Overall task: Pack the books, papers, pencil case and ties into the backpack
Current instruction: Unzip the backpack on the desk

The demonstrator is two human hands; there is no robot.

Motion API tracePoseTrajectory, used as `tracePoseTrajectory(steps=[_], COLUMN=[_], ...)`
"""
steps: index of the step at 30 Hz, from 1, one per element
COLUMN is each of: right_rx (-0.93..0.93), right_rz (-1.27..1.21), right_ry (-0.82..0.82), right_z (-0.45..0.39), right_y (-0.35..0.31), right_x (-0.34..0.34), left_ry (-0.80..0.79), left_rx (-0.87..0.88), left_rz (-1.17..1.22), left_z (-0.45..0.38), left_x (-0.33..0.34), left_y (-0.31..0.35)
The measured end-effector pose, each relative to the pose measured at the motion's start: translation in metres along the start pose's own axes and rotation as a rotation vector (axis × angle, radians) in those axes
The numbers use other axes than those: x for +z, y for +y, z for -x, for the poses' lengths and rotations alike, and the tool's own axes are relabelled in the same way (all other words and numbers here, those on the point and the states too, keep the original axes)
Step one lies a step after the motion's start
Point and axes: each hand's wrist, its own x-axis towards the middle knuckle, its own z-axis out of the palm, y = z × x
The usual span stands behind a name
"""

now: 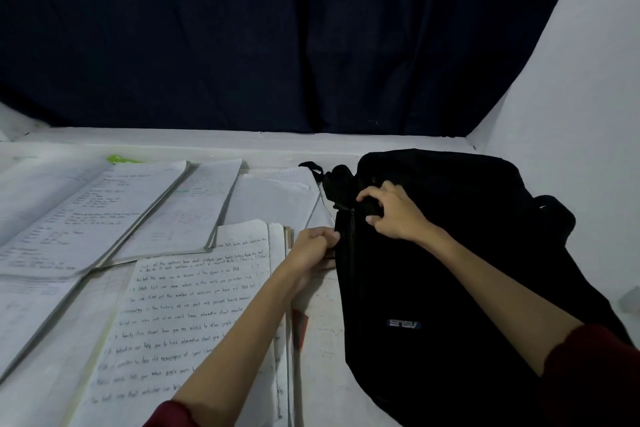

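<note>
Dark navy curtain hangs behind the far edge of the white worktop; white wall at the right edge.

Black backpack lies flat on the right half of the worktop, top end toward the far edge, small logo patch on its face, reading upside down. Its carry loop sticks out at the far-left of the bag. Zipper line runs along the bag's left side.

Open books and papers cover the left half: a large open notebook toward the far-left corner, another open notebook beside it toward the middle, loose papers just left of the backpack's top, and a handwritten sheet at the near edge, partly under the left forearm. Small green thing behind the far-left notebook, too hidden to identify.

Right hand on the backpack's top-left part, fingers curled, gripping the black fabric by the zipper. Left hand at the bag's left edge, fingers bunched and pinching something at the zipper line; likely the pull, too dark to tell. Dark red sleeves at the near edge.

Pencil case and ties not visible.
</note>
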Motion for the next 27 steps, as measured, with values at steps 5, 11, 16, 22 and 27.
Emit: tracePoseTrajectory(steps=[5, 11, 16, 22, 27], right_rx=[-0.12, -0.046, -0.026, 0.048, 0.015], right_rz=[0.179, -0.031, -0.192, -0.267, -0.375], right_ry=[0.029, 0.093, 0.165, 0.233, 0.161], right_z=[-0.016, -0.026, -0.017, 0.019, 0.069], right_y=[-0.022, -0.03, -0.03, -0.018, -0.036], right_x=[0.0, 0.007, 0.002, -0.006, -0.017], left_ry=[-0.089, -0.118, -0.086, -0.032, 0.005], left_rx=[-0.031, -0.052, -0.094, -0.141, -0.142], left_rz=[0.183, 0.239, 0.295, 0.384, 0.358], left_z=[0.0, 0.001, -0.003, -0.008, -0.017], left_x=[0.0, -0.003, -0.003, 0.005, 0.009], left_y=[-0.002, -0.003, -0.004, -0.004, -0.003])
